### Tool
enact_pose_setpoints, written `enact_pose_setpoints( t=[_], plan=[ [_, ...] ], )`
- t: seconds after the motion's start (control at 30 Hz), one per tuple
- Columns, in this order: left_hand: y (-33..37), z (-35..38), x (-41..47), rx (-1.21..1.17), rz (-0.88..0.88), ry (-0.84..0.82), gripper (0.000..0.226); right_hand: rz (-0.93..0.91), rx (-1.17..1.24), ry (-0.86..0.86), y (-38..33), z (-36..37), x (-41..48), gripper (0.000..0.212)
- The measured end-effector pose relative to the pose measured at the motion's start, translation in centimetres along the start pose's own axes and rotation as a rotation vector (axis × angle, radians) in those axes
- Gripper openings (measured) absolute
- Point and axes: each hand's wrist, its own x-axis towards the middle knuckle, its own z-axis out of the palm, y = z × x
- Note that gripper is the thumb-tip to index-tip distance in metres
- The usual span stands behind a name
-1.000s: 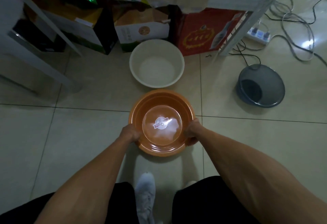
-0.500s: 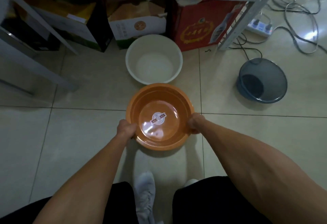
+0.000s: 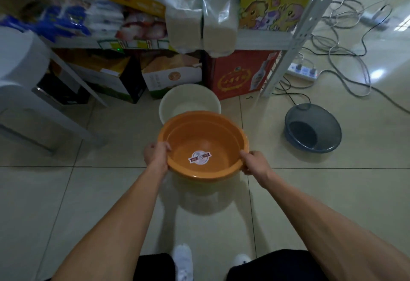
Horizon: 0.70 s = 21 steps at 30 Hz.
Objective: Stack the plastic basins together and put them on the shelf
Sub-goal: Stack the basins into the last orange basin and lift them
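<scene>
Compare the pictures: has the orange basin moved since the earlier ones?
Yes. The orange basin has gone forward toward the white basin on the floor; its far rim now overlaps the white one, where a gap showed before.

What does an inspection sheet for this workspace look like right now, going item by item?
Surface: tiled floor, no spills seen.
Job's things: orange basin held above the floor; white basin on the floor beyond it; grey basin on the floor to the right.
Clutter: cartons under the shelf.
Grippers: left hand and right hand grip the orange basin's rim.
Cables: cords and power strip on the floor.
Surroundings: white chair at left.
</scene>
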Motion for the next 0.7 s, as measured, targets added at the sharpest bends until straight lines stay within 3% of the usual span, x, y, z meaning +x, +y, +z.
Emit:
enact_pose_setpoints(
  t=[0.17,0.3,0.43,0.57,0.7],
  plan=[
    [3.4,2.5,4.2,0.013,0.119,-0.244,0.054,-0.091,0.329,-0.086,-3.5,0.9,3.4,0.009],
    [4.8,3.6,8.7,-0.073,0.158,-0.352,0.073,-0.164,0.396,-0.087,-6.0,3.5,8.4,0.022],
    [5.7,4.7,13.7,-0.144,0.170,-0.439,0.071,-0.188,0.437,-0.081,-6.4,7.1,14.1,0.030],
    [3.9,6.1,16.6,-0.081,0.170,-0.459,0.071,-0.168,0.409,0.009,-4.2,9.0,18.8,0.027],
    [0.7,7.4,17.7,0.063,0.035,-0.483,0.074,-0.111,0.052,0.233,-3.3,9.4,20.5,0.028]
  ],
)
